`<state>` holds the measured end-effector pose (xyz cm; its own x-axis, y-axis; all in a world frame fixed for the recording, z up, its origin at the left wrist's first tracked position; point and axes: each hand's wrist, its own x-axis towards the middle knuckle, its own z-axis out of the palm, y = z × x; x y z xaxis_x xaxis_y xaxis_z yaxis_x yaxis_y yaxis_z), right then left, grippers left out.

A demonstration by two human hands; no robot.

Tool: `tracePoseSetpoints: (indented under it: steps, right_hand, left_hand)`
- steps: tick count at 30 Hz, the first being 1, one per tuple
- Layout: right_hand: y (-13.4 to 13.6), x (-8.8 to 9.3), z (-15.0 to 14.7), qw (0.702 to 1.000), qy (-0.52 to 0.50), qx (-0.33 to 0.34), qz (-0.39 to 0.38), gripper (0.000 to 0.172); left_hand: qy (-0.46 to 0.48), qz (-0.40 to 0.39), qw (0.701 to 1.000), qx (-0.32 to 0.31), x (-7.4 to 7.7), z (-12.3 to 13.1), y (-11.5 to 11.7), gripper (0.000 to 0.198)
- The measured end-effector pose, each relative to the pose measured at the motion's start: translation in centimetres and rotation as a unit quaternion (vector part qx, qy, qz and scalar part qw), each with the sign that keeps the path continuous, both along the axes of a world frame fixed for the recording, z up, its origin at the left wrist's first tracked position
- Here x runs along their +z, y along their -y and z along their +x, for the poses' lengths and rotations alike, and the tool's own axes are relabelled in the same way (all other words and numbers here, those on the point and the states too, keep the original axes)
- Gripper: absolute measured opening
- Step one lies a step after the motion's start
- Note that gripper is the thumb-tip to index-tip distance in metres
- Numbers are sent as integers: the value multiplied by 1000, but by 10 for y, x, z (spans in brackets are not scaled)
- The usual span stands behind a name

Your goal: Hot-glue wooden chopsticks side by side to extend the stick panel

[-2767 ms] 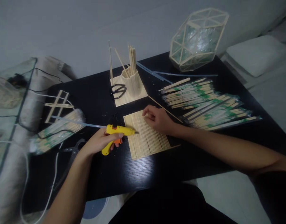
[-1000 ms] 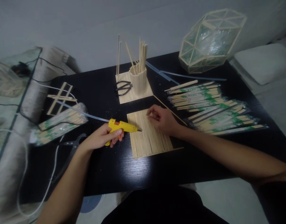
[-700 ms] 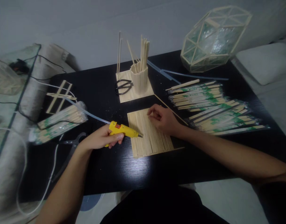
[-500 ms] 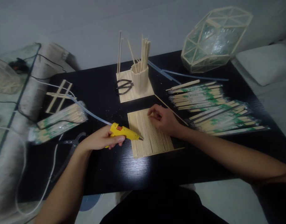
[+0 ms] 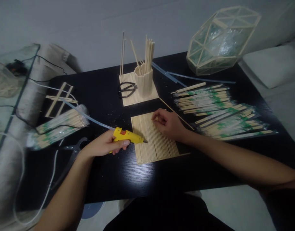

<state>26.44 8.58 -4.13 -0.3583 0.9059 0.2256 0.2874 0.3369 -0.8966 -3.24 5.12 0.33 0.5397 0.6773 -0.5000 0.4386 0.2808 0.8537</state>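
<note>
A yellow hot glue gun (image 5: 128, 136) is gripped in my left hand (image 5: 105, 143). Its nozzle points right, over a flat panel of chopsticks laid side by side (image 5: 147, 147). A long translucent glue stick (image 5: 89, 118) sticks out of the gun's back end. My right hand (image 5: 168, 124) rests on the panel's upper right part, thumb and fingertips pinched together. Whatever the pinch holds, if anything, is too small to make out. One chopstick juts past the panel's lower right corner.
Behind the panel, a chopstick cup (image 5: 144, 83) with loose sticks stands on a square base beside black-handled scissors (image 5: 127, 89). Wrapped chopsticks (image 5: 205, 99) lie to the right, a packed bundle (image 5: 62, 126) to the left. A faceted stick-framed container (image 5: 222, 41) stands at the back right.
Almost nothing differs. The glue gun's nozzle has shifted very slightly upward, and the view has moved a little; my right hand keeps its place on the panel.
</note>
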Motion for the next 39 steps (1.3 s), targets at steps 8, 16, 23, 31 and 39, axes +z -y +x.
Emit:
tracePoseSetpoints:
  steps: [8, 16, 23, 31, 39]
  right_hand:
    - [0, -4, 0, 1000, 7, 12, 2, 16]
    - [0, -3, -2, 1000, -10, -1, -1, 10]
    - [0, -3, -3, 1000, -19, -6, -20, 19]
    - [-1, -1, -2, 1000, 10, 13, 26, 24]
    - [-1, -2, -1, 999, 17, 26, 22, 20]
  left_hand:
    - [13, 39, 994, 103, -13, -4, 1, 41]
    - [-1, 80, 984, 158, -11, -7, 5, 35]
    - [-103, 236, 952, 166, -20, -11, 5, 37]
    - [-145, 366, 911, 124, -26, -8, 3, 33]
    - [-165, 436, 876, 124, -22, -8, 1, 36]
